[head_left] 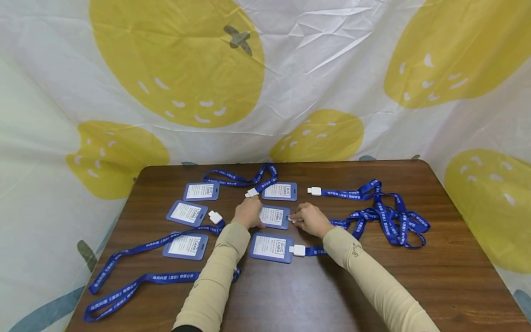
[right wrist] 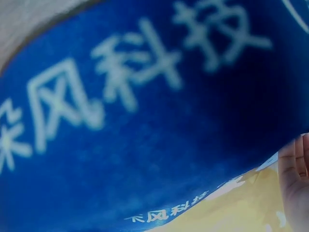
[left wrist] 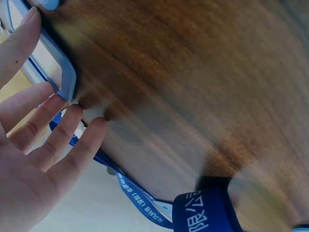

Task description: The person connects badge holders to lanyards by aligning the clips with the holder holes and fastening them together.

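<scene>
In the head view, my left hand (head_left: 248, 213) grips the left end of a blue-framed badge holder (head_left: 275, 217) in the middle of the table. Its thumb and fingers lie on opposite edges of the holder (left wrist: 69, 79) in the left wrist view. At the holder's slotted right end, my right hand (head_left: 311, 220) pinches the white clip (head_left: 292, 220) of a blue lanyard (head_left: 340, 223). Whether clip and slot are joined cannot be seen. A close blue strap (right wrist: 120, 145) fills most of the right wrist view, with part of the hand at the right edge.
Just below, another badge holder (head_left: 271, 248) has a white clip (head_left: 297, 250) at its slot. One more holder (head_left: 280, 191) lies above, under a lanyard (head_left: 265, 177). Several holders (head_left: 186, 213) and lanyards (head_left: 145, 278) spread left; tangled straps (head_left: 394, 221) lie right on the brown table (head_left: 439, 276).
</scene>
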Available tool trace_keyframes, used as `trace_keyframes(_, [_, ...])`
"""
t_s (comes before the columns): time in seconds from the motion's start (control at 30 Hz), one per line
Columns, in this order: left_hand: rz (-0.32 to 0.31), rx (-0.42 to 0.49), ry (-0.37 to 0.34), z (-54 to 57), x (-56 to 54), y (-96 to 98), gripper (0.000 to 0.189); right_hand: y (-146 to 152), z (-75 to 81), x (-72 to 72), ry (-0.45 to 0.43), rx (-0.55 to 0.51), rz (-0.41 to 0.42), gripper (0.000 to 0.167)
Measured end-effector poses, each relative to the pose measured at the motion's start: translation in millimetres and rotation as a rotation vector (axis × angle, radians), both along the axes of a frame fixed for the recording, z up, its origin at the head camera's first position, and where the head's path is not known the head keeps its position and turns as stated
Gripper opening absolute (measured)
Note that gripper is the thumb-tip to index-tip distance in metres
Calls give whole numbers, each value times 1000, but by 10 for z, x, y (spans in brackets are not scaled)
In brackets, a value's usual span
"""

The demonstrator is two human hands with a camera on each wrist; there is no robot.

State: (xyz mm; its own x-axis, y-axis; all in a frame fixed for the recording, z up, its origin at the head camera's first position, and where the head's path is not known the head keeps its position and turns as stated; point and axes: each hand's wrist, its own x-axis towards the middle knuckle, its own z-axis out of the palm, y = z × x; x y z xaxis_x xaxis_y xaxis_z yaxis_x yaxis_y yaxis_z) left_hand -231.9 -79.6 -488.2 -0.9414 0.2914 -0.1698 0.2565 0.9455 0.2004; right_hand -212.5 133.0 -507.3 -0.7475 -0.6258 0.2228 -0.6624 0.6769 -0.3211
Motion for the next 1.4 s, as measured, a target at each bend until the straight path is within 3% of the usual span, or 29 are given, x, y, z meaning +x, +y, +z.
trace_keyframes(0.37, [-95,68,43,-58,-44,-27,36,-2,-19,-9,34,-6,17,20])
trace_keyframes(0.6, [-149,56,88,-58,-54,-5,37,-25,-40,-32,12,-8,-4,19])
trace_keyframes(0.9, [-114,49,61,-55,-49,35,40,-49,-27,-24,-48,-4,-63,17])
trace_keyframes(1.4, [-134,36,79,-61,-52,17,41,-50,-29,-11,-20,-24,-61,18])
